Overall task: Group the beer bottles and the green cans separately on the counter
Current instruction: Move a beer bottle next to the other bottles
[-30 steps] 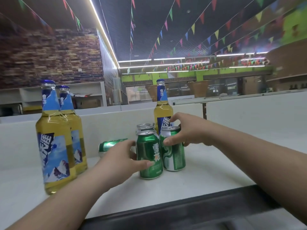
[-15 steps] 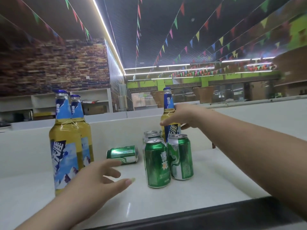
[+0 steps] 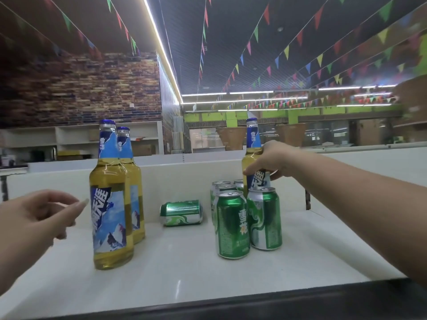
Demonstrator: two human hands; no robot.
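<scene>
On the white counter (image 3: 180,271), our right hand (image 3: 269,159) apparently grips the stray bottle (image 3: 252,155); lifting carelessly could topple the cans (image 3: 232,224). Left hand (image 3: 39,218) hangs half-open, empty.

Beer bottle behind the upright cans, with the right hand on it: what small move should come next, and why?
Probably lift that beer bottle straight up. The right hand is wrapped around its shoulder, and it stands behind the upright green cans, apart from the two beer bottles on the left. Rising first should clear the can tops before it is carried left. The left hand hangs open and empty.
</scene>
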